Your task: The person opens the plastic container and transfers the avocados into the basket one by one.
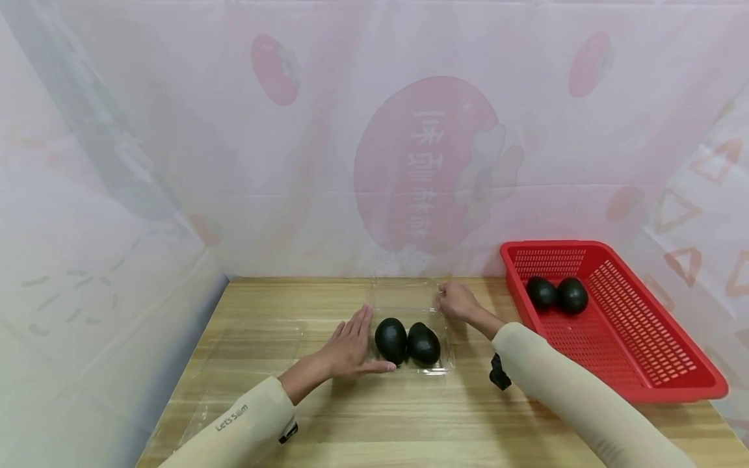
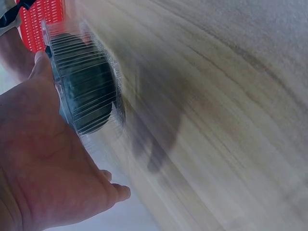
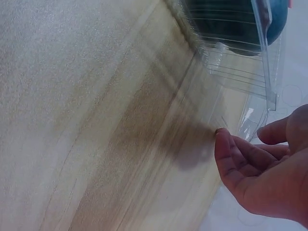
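Two dark avocados [image 1: 424, 345] lie side by side in a clear plastic clamshell box [image 1: 443, 369], its clear lid [image 1: 404, 294] folded back toward the wall. My left hand [image 1: 349, 348] rests along the box's left side, fingers straight and thumb stretched across the near edge. In the left wrist view, an avocado [image 2: 89, 82] shows through the ribbed wall beside the palm. With curled fingers and thumb, my right hand [image 1: 458, 301] holds the lid's right edge. The right wrist view has these fingertips [image 3: 222, 137] around the clear rim.
A red plastic basket [image 1: 629, 392] stands at the right, with two more avocados [image 1: 571, 296] inside. Other clear plastic boxes [image 1: 251, 325], hard to make out, lie at the left of the wooden table [image 1: 404, 429]. A printed cloth [image 1: 316, 162] covers the walls.
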Demonstrator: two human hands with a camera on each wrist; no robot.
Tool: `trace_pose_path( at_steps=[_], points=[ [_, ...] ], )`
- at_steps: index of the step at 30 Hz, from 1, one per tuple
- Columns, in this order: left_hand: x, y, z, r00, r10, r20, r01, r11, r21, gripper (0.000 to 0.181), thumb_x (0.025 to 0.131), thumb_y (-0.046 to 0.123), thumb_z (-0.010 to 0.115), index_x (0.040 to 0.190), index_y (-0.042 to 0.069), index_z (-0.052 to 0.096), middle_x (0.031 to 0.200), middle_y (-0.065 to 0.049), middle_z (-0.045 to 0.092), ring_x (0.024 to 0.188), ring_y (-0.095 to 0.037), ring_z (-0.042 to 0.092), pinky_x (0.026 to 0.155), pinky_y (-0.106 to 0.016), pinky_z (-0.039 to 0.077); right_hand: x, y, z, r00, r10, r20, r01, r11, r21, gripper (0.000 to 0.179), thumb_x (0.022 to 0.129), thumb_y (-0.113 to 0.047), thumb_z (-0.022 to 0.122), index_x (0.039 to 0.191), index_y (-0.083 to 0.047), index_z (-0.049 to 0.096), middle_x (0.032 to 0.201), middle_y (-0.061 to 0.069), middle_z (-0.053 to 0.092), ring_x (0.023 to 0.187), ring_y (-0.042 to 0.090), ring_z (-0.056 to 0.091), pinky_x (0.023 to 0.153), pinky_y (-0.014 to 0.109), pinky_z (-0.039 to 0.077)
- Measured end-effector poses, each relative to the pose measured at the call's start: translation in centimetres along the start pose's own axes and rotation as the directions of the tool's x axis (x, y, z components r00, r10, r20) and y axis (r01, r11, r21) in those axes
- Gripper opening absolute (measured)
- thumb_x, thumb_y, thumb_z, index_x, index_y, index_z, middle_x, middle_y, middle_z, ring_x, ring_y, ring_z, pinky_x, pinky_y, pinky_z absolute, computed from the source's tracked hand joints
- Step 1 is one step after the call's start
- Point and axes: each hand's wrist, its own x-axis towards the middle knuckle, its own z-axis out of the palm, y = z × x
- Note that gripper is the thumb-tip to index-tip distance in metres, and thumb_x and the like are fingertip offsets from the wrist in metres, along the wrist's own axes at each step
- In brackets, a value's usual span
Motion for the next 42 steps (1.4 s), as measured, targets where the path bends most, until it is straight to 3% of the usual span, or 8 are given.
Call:
trace_pose_path(
  at_steps=[5, 13, 17, 20, 22, 33, 38, 42],
  points=[
    [0.6, -1.1, 1.4, 0.999, 0.020, -0.024, -0.021, 1.000, -0.023, 0.130, 0.091, 0.079, 0.062, 0.167, -0.006, -0.001, 0.175, -0.028, -0.001, 0.162, -0.040, 0.009, 0.123, -0.068, 0.022, 0.7, 1.8, 0.7, 0.997, -0.072, -0.012, 0.072, 0.997, 0.003, 0.035, 0.093, -0.002, 0.047, 0.063, -0.016, 0.037, 0.062, -0.004, 0.032, 0.059, 0.018, 0.037, 0.056, 0.033, 0.034],
    [0.4, -1.1, 1.5, 0.999, 0.030, -0.038, -0.033, 0.997, -0.071, 0.128, 0.092, 0.076, 0.064, 0.167, -0.004, -0.003, 0.175, -0.027, -0.002, 0.162, -0.042, 0.011, 0.122, -0.070, 0.024, 0.1, -0.7, -0.7, 0.999, 0.034, 0.023, -0.031, 0.993, -0.113, 0.024, 0.097, -0.004, 0.052, 0.073, -0.008, 0.051, 0.067, 0.005, 0.047, 0.068, 0.026, 0.052, 0.063, 0.041, 0.045],
    [-0.1, -0.3, 0.6, 0.999, 0.026, -0.023, -0.028, 0.996, -0.081, 0.127, 0.094, 0.074, 0.064, 0.167, -0.006, -0.002, 0.175, -0.029, 0.000, 0.160, -0.045, 0.015, 0.119, -0.071, 0.027, -0.1, -1.5, -1.3, 0.999, 0.041, -0.004, -0.041, 0.990, -0.136, 0.022, 0.099, -0.009, 0.055, 0.107, 0.007, 0.068, 0.099, 0.023, 0.070, 0.095, 0.038, 0.068, 0.085, 0.054, 0.055],
    [-0.4, 0.4, -0.1, 1.000, 0.013, -0.010, -0.014, 0.994, -0.104, 0.125, 0.095, 0.068, 0.068, 0.166, -0.007, -0.002, 0.174, -0.030, 0.000, 0.159, -0.047, 0.018, 0.117, -0.074, 0.029, -0.2, -2.0, -1.6, 1.000, 0.006, -0.013, -0.008, 0.990, -0.138, 0.043, 0.100, -0.011, 0.057, 0.136, 0.012, 0.062, 0.134, 0.030, 0.066, 0.127, 0.045, 0.063, 0.106, 0.058, 0.049],
    [-0.6, 0.8, -0.3, 1.000, 0.002, -0.007, -0.003, 0.993, -0.120, 0.124, 0.095, 0.064, 0.070, 0.166, -0.007, -0.002, 0.174, -0.030, 0.001, 0.158, -0.049, 0.020, 0.115, -0.075, 0.031, -0.3, -2.3, -1.8, 0.999, -0.031, -0.017, 0.028, 0.991, -0.133, 0.048, 0.100, -0.011, 0.058, 0.142, 0.014, 0.057, 0.143, 0.032, 0.061, 0.136, 0.047, 0.056, 0.112, 0.058, 0.045],
    [-0.7, 1.0, -0.4, 1.000, -0.019, 0.021, 0.022, 0.988, -0.151, 0.123, 0.097, 0.061, 0.070, 0.166, -0.006, -0.006, 0.175, -0.028, -0.006, 0.156, -0.052, 0.024, 0.109, -0.078, 0.036, -1.6, -3.7, -2.7, 0.975, -0.222, 0.028, 0.223, 0.961, -0.165, 0.044, 0.098, -0.009, 0.066, 0.137, 0.012, 0.063, 0.136, 0.028, 0.066, 0.123, 0.042, 0.065, 0.105, 0.055, 0.052],
    [-0.7, 0.9, -0.6, 0.999, -0.007, 0.033, 0.013, 0.986, -0.163, 0.124, 0.097, 0.063, 0.069, 0.166, -0.006, -0.008, 0.174, -0.028, -0.008, 0.152, -0.053, 0.031, 0.107, -0.079, 0.036, -2.2, -4.3, -3.1, 0.948, -0.307, 0.084, 0.317, 0.931, -0.179, 0.048, 0.097, -0.011, 0.072, 0.139, 0.009, 0.062, 0.133, 0.024, 0.069, 0.117, 0.038, 0.067, 0.100, 0.053, 0.055],
    [-0.6, 0.6, -0.4, 0.999, 0.013, 0.032, -0.008, 0.986, -0.169, 0.126, 0.096, 0.070, 0.064, 0.166, -0.004, -0.010, 0.174, -0.028, -0.009, 0.150, -0.054, 0.034, 0.105, -0.082, 0.035, -2.7, -4.8, -3.4, 0.928, -0.346, 0.136, 0.366, 0.914, -0.173, 0.052, 0.097, -0.015, 0.073, 0.142, 0.006, 0.060, 0.138, 0.022, 0.067, 0.126, 0.037, 0.064, 0.106, 0.053, 0.052]
  ],
)
